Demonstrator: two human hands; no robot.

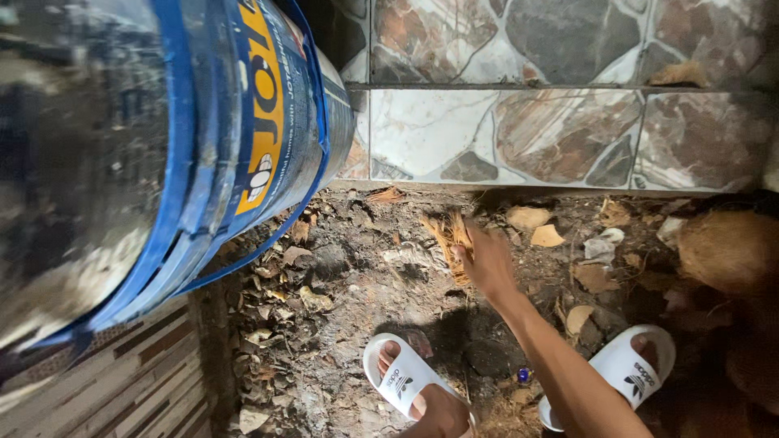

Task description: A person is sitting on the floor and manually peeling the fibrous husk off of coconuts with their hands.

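1. Fibrous brown husk strands (449,233) sit at the centre of the frame, pinched in the right hand (489,264), whose fingers are curled closed around the lower end of the tuft.
2. By the look of it the tuft is light, dry and springy, likely to shed loose fibres; a grip low on the bunch, where the strands gather, seems surest.
3. No left hand shows in the picture.
4. Filling the upper left is a large blue plastic bucket (187,146), tilted; its inside is blurred and dark, so I cannot tell what it holds.
5. Dirt ground (365,284) with dry leaves lies below a stone-patterned tiled wall (568,122); two white slide sandals (402,377) sit at the bottom, and a coconut husk (726,247) at the right edge.
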